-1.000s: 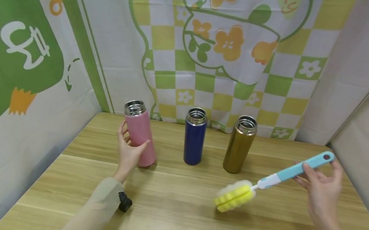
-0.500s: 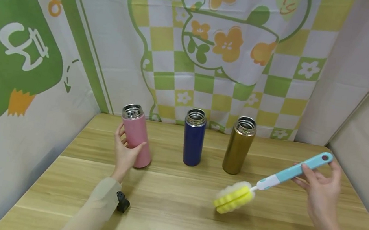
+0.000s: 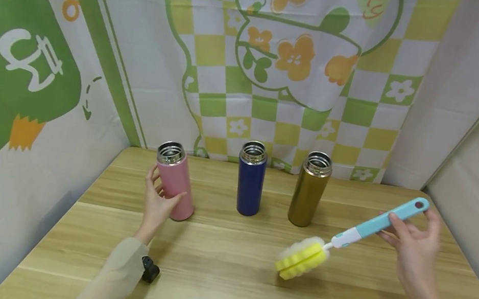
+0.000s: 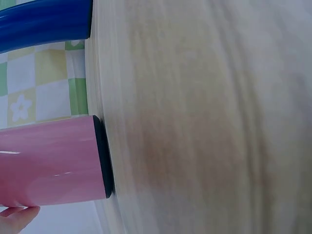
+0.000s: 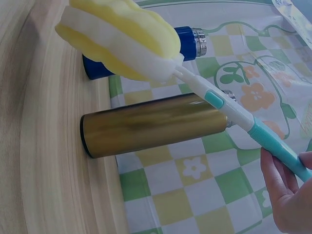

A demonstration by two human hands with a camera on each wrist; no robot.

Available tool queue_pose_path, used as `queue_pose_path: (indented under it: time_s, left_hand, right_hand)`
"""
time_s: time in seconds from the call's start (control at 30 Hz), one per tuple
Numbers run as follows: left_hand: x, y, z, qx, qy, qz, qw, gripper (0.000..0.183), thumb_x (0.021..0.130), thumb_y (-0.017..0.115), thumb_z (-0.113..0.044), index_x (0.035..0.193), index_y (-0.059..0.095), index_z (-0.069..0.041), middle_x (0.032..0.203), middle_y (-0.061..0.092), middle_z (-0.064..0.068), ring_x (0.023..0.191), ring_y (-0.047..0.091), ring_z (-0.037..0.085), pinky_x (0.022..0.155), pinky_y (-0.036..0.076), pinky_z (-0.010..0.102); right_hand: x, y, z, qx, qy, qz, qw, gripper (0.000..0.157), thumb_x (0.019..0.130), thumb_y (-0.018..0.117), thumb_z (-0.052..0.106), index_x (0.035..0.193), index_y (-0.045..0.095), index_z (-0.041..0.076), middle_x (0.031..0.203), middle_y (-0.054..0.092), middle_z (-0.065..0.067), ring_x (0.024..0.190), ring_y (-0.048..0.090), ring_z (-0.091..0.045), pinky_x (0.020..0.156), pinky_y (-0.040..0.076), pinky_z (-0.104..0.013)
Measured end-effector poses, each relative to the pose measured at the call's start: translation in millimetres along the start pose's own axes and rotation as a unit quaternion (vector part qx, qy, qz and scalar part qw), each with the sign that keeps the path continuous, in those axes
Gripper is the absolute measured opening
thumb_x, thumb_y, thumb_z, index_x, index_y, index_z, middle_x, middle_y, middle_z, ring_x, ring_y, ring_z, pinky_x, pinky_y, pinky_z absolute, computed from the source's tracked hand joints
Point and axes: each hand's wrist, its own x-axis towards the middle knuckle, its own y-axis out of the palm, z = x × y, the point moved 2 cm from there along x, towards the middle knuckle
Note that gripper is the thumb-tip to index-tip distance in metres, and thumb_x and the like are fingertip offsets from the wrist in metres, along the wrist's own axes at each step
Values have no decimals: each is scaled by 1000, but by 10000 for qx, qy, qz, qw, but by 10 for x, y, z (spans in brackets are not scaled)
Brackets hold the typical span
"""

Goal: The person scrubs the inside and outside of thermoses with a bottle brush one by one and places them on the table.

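On the left, my left hand (image 3: 157, 210) grips a pink bottle (image 3: 175, 181), thumb on its near side and fingers round the left. The bottle is uncapped, with a bare steel mouth. In the left wrist view, the dark base of the pink bottle (image 4: 48, 161) is at or very near the tabletop. My right hand (image 3: 418, 248) pinches the light blue handle of a bottle brush (image 3: 359, 232). Its yellow and white sponge head (image 3: 301, 259) points down left, over the table. In the right wrist view, the brush (image 5: 122, 41) partly covers the blue bottle behind.
An open blue bottle (image 3: 250, 182) and an open gold bottle (image 3: 308, 193) stand upright near the back of the wooden table (image 3: 210, 279). A patterned cloth (image 3: 285, 120) hangs behind it, and printed cloth walls flank both sides.
My left hand has brought the pink bottle slightly left, down and toward me. The right hand and brush have hardly moved.
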Motion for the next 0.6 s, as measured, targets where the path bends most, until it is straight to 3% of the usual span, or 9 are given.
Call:
queue_pose_path:
  time_s: [0.13,0.23,0.37,0.6]
  left_hand:
    - [0,-42,177,-52,351,90,9993,95,65,76,-3,137,17,-21,124,32,21,96,50,30,76,45,27]
    - [-20,-57,177,-40,345,118,9993,95,66,75,-2,138,17,-21,125,32,22,97,50,31,79,45,33]
    - [-78,-42,2,-34,62,80,9999,97,65,70,9,140,13,-17,130,30,23,106,44,39,89,37,48]
    - [-188,-61,-138,148,-202,-325,9992,86,73,69,-3,138,13,-3,133,28,22,116,35,38,100,25,46]
  right_hand:
    - [8,1,-9,54,38,5,10000,52,81,55,-8,121,28,11,78,67,-11,70,65,-20,61,52,-31]
    - [9,3,-18,136,84,12,9999,53,81,55,-9,121,27,11,78,66,-11,70,65,-20,61,52,-32]
    - [1,4,-32,233,150,57,9996,54,80,55,-9,121,27,11,78,67,-11,69,65,-20,61,52,-32]
    - [-6,7,-21,302,168,205,9992,54,82,52,-10,122,25,12,78,66,-12,69,65,-21,62,52,-33]
